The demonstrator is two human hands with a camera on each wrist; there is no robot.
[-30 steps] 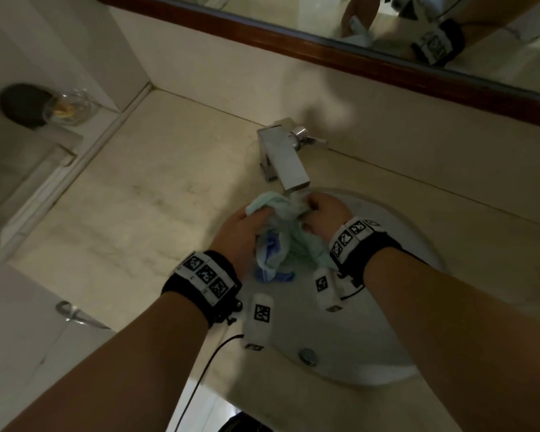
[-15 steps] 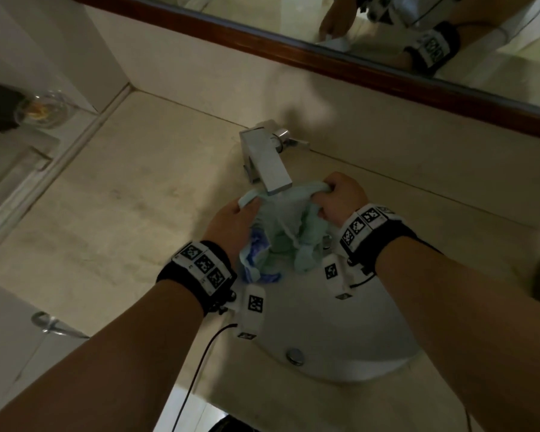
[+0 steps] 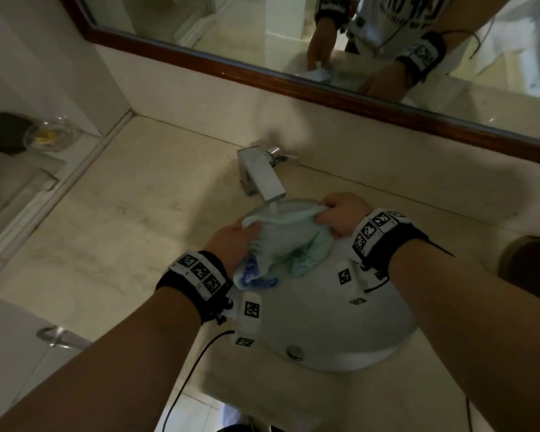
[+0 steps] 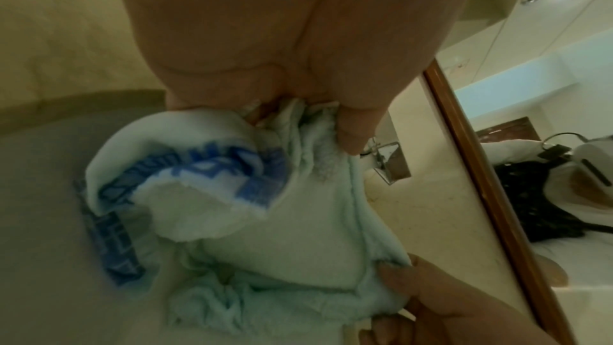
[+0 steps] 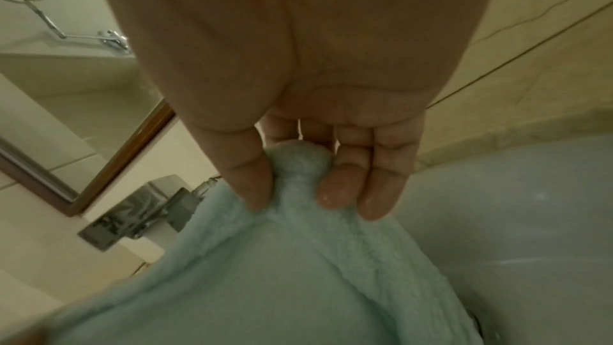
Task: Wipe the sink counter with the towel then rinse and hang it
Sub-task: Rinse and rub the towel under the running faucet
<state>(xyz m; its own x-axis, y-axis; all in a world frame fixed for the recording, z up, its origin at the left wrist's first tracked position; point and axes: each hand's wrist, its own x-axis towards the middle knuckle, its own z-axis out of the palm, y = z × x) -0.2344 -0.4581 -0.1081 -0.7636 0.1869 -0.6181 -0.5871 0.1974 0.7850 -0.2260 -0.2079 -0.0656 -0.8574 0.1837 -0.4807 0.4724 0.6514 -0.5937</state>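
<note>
A pale green towel (image 3: 286, 244) with a blue patterned end (image 3: 253, 271) hangs stretched between both hands over the white sink bowl (image 3: 340, 325). Water runs from the square chrome faucet (image 3: 262, 174) onto its top edge. My left hand (image 3: 231, 244) grips the towel's left side, thumb and fingers bunching the cloth (image 4: 318, 130). My right hand (image 3: 340, 218) pinches the right corner (image 5: 295, 164) between thumb and fingers (image 5: 335, 188). The blue end (image 4: 199, 175) droops into the bowl.
The beige stone counter (image 3: 122, 219) spreads left of the sink. A wood-framed mirror (image 3: 293, 79) runs along the back wall. A glass dish (image 3: 49, 137) sits on a side ledge at far left. The drain (image 3: 294, 351) lies near the bowl's front.
My hands have moved apart, spreading the bunched towel open under the faucet; the right hand has shifted right and back.
</note>
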